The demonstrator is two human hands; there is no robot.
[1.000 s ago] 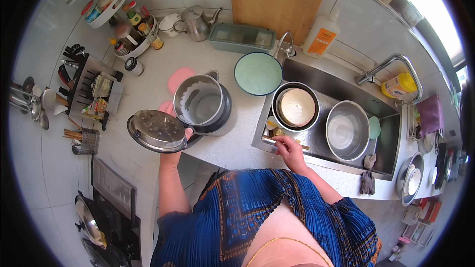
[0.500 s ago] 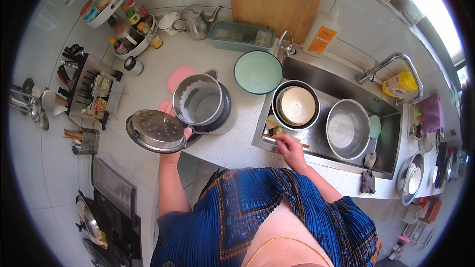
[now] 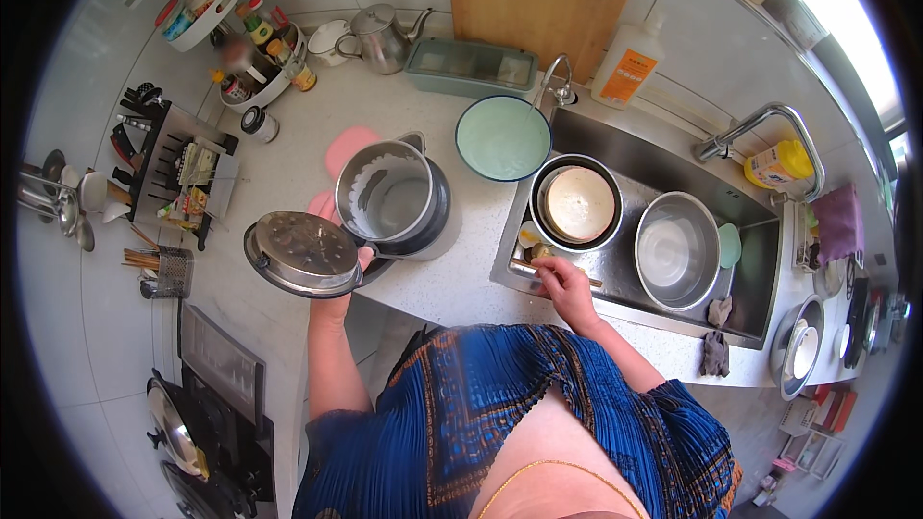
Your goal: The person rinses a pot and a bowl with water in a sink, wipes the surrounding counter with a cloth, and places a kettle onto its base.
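Observation:
My left hand (image 3: 333,308) is closed at the near edge of a metal pot lid (image 3: 300,248) with a dark rim, its thumb showing by the black handle. Just right of the lid, a deep metal pot (image 3: 394,202) stands uncovered on the counter, with greyish residue on its inner wall. Over the near left corner of the sink (image 3: 615,293), my right hand (image 3: 569,290) has its fingers closed around a thin wooden stick (image 3: 594,282). A small brownish thing (image 3: 539,252) is by the fingertips. Stacked bowls (image 3: 579,206) and a metal basin (image 3: 676,252) sit in the sink.
A pale green bowl (image 3: 504,138) stands left of the sink. Behind it are a lidded green box (image 3: 471,67) and a metal kettle (image 3: 382,41). Two pink pieces (image 3: 350,147) lie by the pot. A knife rack (image 3: 173,159) and chopstick holder (image 3: 174,272) stand at left.
My right hand's fingers have shifted very slightly at the sink corner. The lid and my left hand stay in place.

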